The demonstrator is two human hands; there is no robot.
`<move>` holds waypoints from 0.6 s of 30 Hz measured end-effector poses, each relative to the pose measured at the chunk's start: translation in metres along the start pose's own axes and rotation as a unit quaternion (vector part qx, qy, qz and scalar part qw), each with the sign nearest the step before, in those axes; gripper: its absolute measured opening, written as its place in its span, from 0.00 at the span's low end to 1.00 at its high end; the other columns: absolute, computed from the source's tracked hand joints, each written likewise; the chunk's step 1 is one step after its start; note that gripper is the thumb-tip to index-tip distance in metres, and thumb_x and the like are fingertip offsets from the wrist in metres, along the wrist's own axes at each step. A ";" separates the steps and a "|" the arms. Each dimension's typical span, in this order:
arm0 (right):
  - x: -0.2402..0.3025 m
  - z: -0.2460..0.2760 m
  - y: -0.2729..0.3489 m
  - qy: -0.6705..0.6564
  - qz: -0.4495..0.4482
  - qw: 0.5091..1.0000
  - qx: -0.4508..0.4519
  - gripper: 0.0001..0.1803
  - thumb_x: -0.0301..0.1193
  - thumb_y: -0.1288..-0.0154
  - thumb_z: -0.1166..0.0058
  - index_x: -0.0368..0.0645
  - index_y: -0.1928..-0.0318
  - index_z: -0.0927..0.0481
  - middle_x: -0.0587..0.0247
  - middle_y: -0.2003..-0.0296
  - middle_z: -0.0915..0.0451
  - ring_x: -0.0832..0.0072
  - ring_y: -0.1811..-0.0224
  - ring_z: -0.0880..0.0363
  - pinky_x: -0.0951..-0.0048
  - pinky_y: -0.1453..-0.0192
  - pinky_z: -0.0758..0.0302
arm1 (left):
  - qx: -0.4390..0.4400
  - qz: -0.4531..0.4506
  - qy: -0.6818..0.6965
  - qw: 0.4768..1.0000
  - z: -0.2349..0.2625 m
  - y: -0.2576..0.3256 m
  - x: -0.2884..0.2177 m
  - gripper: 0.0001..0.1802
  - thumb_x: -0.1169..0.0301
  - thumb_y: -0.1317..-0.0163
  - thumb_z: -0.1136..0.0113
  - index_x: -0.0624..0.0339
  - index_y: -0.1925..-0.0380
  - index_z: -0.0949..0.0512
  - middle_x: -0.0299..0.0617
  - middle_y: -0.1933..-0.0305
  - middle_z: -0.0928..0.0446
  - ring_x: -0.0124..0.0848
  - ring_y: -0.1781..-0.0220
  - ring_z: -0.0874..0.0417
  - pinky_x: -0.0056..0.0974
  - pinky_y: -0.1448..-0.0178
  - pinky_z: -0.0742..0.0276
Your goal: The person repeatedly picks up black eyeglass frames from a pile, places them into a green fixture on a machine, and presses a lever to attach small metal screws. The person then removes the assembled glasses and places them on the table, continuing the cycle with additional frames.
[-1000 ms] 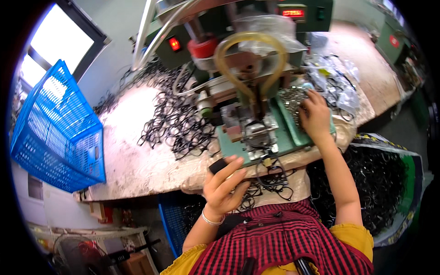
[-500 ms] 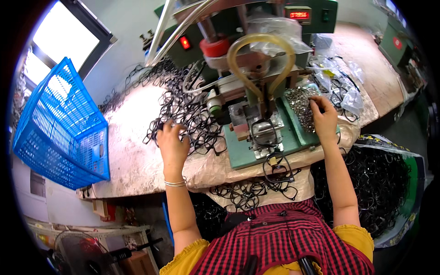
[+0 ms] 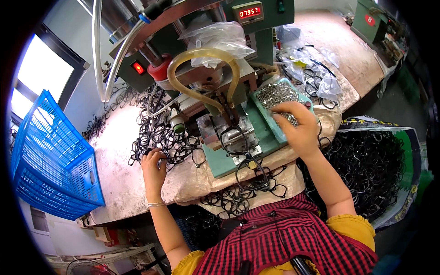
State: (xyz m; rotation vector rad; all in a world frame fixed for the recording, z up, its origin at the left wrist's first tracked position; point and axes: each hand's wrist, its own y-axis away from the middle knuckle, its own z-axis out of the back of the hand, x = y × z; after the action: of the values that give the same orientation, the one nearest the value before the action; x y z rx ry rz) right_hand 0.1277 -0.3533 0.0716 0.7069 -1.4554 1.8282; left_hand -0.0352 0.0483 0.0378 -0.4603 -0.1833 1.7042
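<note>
My left hand [image 3: 154, 168] rests on the heap of black spectacle frames [image 3: 160, 135] left of the green press machine [image 3: 215, 82], fingers curled onto one frame. My right hand [image 3: 297, 126] reaches into the teal tray of small silver metal parts [image 3: 274, 96], fingertips pinched among them. One black frame [image 3: 231, 135] sits on the machine's fixture between my hands. More frames [image 3: 250, 178] lie on the cloth at the bench's front edge and in my lap.
A blue plastic crate [image 3: 50, 160] stands at the left end of the bench. A large bag full of black frames [image 3: 380, 165] sits at my right. Clear plastic bags [image 3: 316, 73] lie behind the tray. A second green machine [image 3: 371, 20] is far right.
My left hand went from the bench's front edge out to the frame heap and has stayed on it. My right hand stays at the parts tray.
</note>
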 end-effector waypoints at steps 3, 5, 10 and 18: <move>-0.003 -0.034 -0.019 -0.041 0.069 0.996 0.025 0.07 0.20 0.44 0.37 0.37 0.62 0.16 0.56 0.63 0.16 0.62 0.61 0.16 0.70 0.52 0.22 | 0.058 0.081 0.103 0.990 -0.001 0.005 0.011 0.06 0.78 0.45 0.36 0.62 0.67 0.20 0.49 0.55 0.17 0.49 0.57 0.18 0.46 0.50 0.25; -0.001 -0.050 -0.019 -0.073 0.061 0.995 0.023 0.08 0.20 0.44 0.37 0.36 0.61 0.17 0.56 0.63 0.16 0.62 0.60 0.16 0.70 0.52 0.22 | 0.028 0.120 0.239 0.963 -0.001 0.014 0.000 0.05 0.77 0.37 0.39 0.63 0.61 0.21 0.42 0.62 0.19 0.33 0.65 0.21 0.33 0.60 0.28; 0.009 -0.065 -0.002 -0.208 -0.084 0.974 0.019 0.20 0.19 0.41 0.39 0.34 0.47 0.25 0.59 0.63 0.16 0.74 0.56 0.17 0.74 0.47 0.24 | -0.050 0.248 0.471 0.845 -0.001 0.024 -0.045 0.10 0.73 0.26 0.46 0.62 0.49 0.25 0.27 0.68 0.31 0.17 0.70 0.37 0.25 0.67 0.41; 0.034 -0.070 0.000 -0.312 -0.154 0.937 0.023 0.28 0.23 0.39 0.37 0.33 0.39 0.31 0.59 0.57 0.14 0.76 0.52 0.19 0.74 0.42 0.27 | -0.043 0.139 0.789 0.597 0.033 0.004 -0.148 0.20 0.51 0.22 0.56 0.51 0.69 0.40 0.35 0.73 0.40 0.27 0.75 0.39 0.33 0.70 0.36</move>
State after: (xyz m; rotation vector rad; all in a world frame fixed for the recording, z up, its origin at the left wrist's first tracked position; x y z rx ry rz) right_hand 0.1065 -0.2788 0.0820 1.5481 -1.5623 1.4560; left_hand -0.0345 -0.0920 0.0959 -1.9529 1.1680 0.9690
